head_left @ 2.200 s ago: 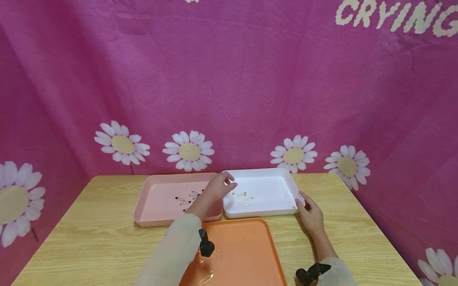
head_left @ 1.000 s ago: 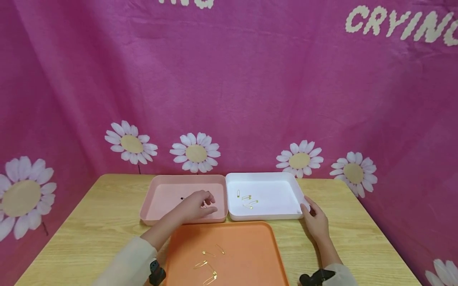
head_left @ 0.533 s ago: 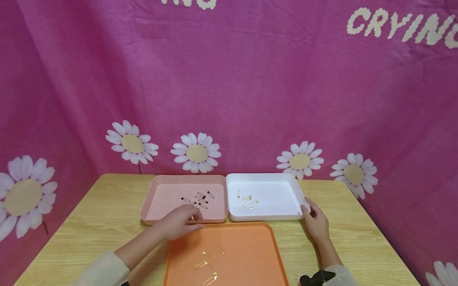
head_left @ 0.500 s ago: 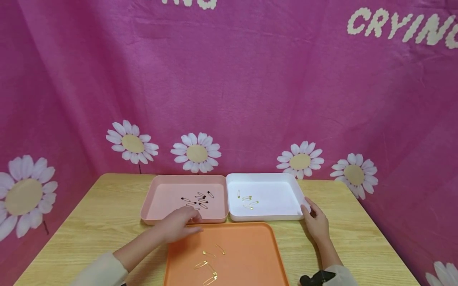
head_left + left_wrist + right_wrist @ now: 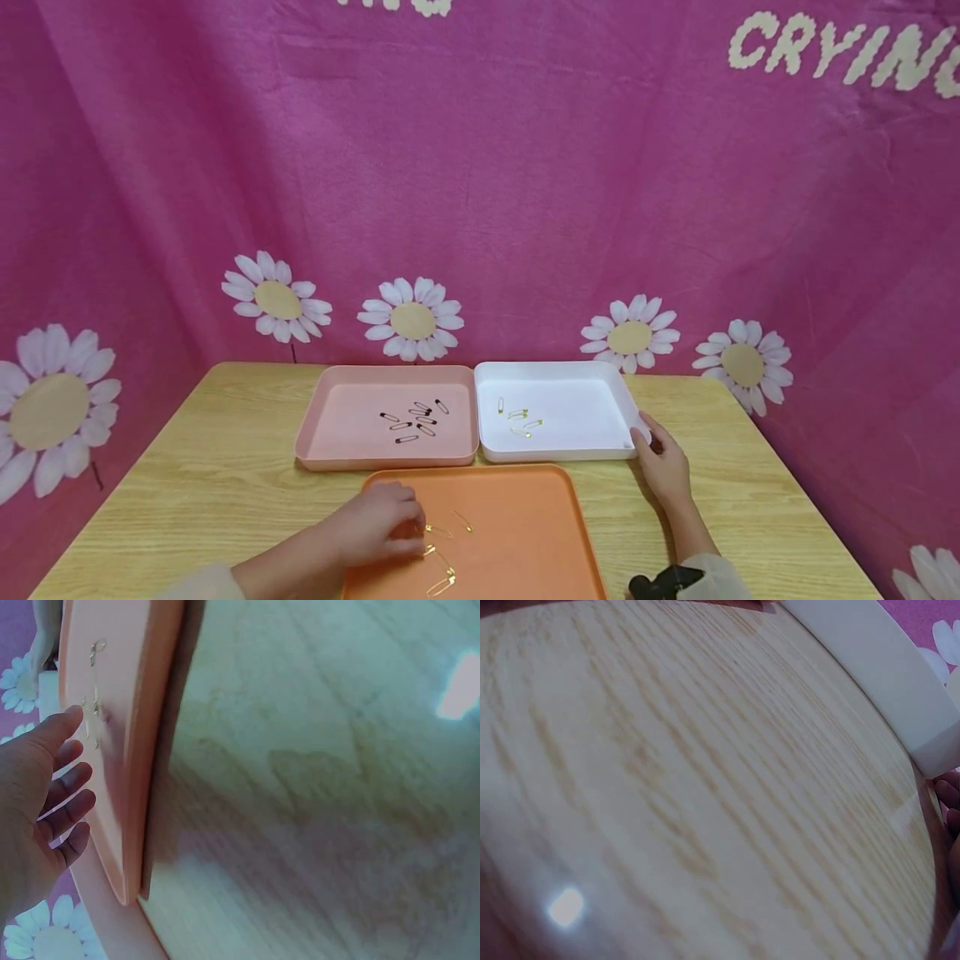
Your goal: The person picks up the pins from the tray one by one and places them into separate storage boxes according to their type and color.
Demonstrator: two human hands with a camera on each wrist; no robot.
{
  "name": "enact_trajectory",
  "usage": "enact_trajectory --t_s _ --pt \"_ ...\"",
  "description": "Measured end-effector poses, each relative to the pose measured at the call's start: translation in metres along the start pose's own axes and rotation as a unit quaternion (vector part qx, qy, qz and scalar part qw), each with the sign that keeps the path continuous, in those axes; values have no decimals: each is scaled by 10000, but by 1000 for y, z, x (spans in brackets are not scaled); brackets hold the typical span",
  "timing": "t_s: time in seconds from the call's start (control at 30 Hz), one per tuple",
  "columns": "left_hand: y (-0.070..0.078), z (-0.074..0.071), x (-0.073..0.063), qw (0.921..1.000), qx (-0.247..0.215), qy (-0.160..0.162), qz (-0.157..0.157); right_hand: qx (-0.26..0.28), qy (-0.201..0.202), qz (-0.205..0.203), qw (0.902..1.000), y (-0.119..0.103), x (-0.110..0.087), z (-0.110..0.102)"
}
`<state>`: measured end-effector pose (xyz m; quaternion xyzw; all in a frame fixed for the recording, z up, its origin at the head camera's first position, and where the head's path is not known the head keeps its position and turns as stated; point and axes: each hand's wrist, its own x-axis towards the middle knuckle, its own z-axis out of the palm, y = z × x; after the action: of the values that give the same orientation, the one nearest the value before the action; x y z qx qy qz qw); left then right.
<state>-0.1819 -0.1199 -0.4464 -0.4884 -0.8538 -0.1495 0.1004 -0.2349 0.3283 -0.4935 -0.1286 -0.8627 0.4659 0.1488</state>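
Note:
My left hand (image 5: pixel 378 525) is low over the left part of the orange tray (image 5: pixel 525 517), beside several gold safety pins (image 5: pixel 440 587). In the left wrist view its fingers (image 5: pixel 69 814) are loosely bent, with nothing visible between them and the thumb. My right hand (image 5: pixel 663 462) holds the front right corner of the white tray (image 5: pixel 577 417), thumb and fingers around the corner. Several gold safety pins (image 5: pixel 517 414) lie in the left half of that tray. Several dark safety pins (image 5: pixel 407 439) lie in the pink tray (image 5: pixel 337 417). Only some right fingers (image 5: pixel 949 791) show in the right wrist view.
The pink and white trays stand side by side at the back of the wooden table (image 5: pixel 187 467), with the orange tray in front of them. Behind the table hangs a magenta cloth (image 5: pixel 480 183) with daisies. Bare wood shows left and right of the trays.
My left hand has moved from the white tray's left edge, back across the pink tray, and down over the gold safety pins on the orange tray. The right hand stays at the white tray's corner.

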Motion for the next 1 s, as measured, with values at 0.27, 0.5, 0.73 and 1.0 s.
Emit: enact_trajectory --t_s 0.27,0.5,0.73,1.0 --pt "3 8 0 9995 218 -247 34 23 7 -38 10000 2 2 1" --pt "10 5 4 9979 425 -481 -99 35 -16 -42 10000 2 2 0" --pt "15 5 5 9964 271 -645 -487 -1 41 -61 10000 2 0 1" --pt "16 9 5 9966 496 -433 -499 -43 105 -62 9999 2 0 0"
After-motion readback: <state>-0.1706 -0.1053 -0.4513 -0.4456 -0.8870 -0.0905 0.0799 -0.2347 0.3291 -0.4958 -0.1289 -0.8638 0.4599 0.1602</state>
